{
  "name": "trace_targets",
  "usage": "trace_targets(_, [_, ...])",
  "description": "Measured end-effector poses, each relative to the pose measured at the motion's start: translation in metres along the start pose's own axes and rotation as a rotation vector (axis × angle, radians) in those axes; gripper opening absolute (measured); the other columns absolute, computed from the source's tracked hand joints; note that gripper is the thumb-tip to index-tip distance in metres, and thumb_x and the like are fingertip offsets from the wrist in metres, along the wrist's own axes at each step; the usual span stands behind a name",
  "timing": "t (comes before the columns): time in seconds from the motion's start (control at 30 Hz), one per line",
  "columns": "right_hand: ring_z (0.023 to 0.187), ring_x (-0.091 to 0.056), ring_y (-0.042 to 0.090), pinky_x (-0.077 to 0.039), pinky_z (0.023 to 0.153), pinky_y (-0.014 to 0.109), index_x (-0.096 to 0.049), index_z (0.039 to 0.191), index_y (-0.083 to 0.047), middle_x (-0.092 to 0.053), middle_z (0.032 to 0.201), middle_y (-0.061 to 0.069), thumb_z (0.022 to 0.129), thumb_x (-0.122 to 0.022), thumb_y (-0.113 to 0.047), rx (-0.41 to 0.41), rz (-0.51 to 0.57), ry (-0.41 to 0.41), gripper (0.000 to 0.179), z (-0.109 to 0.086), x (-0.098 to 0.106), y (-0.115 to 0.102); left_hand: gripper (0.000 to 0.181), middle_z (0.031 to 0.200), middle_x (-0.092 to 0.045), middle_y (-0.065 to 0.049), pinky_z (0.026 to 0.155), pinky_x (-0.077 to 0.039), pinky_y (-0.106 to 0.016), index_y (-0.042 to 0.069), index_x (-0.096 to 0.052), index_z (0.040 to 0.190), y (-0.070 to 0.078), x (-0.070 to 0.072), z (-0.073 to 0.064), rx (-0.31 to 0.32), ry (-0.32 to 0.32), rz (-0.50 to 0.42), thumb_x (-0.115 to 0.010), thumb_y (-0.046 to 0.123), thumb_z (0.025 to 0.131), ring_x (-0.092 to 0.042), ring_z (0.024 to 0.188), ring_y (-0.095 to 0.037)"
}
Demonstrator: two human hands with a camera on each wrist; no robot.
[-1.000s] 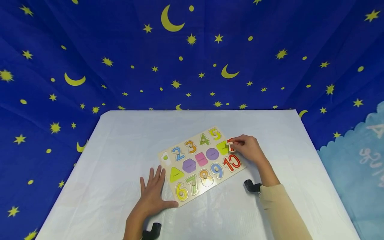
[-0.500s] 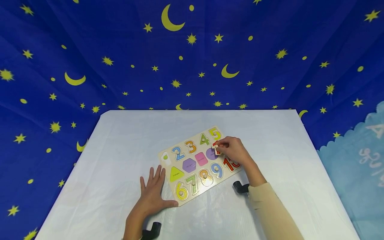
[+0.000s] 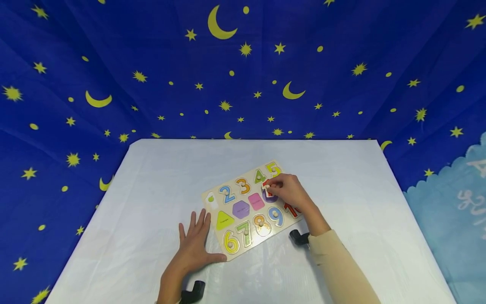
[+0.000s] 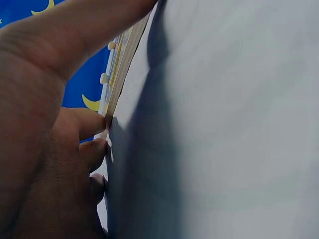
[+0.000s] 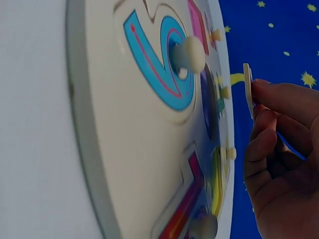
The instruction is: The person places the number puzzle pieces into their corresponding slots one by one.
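A wooden number puzzle board (image 3: pixel 256 240) lies slanted on the white table. My right hand (image 3: pixel 290 190) pinches the red number 1 puzzle piece (image 3: pixel 268 193) by its knob, over the purple circle in the middle row. Seen edge-on in the right wrist view, the piece (image 5: pixel 248 89) is raised off the board. My left hand (image 3: pixel 193 247) is spread flat at the board's left side, thumb at the lower left corner and fingertips along the edge. An unfilled recess (image 3: pixel 211 200) with a green apple picture shows at the upper left. Number pieces 2 to 10 sit in their recesses.
The white table (image 3: pixel 171 169) extends around the board on all sides. A blue cloth (image 3: pixel 182 63) with yellow moons and stars hangs behind and beside it. A pale blue panel (image 3: pixel 452 202) is at the right. Black camera mounts (image 3: pixel 298 237) show by both wrists.
My right hand has carried the number 1 piece leftward, from above the yellow-green square to above the purple circle. My left hand and the board stay in place.
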State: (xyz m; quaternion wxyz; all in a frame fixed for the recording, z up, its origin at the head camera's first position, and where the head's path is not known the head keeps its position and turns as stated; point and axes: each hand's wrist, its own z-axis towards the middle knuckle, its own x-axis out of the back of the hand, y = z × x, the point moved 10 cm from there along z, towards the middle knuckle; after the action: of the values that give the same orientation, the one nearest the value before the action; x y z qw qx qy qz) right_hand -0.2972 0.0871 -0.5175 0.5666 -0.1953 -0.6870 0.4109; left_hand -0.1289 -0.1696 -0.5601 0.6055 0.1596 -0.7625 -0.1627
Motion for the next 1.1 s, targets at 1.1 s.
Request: trace_targets(1.1, [0.059,-0.053,0.01,-0.044,0.05,0.024,-0.075,0.093,-0.013,-0.06,0.073,-0.005,0.085,-0.072,-0.016,0.183,0.026,-0.154,0.009,0.02,-0.076,-0.061,0.14,0.161,-0.004,-0.007,0.107,0.014,-0.061,0.01,-0.017,0.154,-0.001,0.0,0.0,-0.015,0.0,0.02,-0.072,0.082,0.047,0.009,0.145,-0.032])
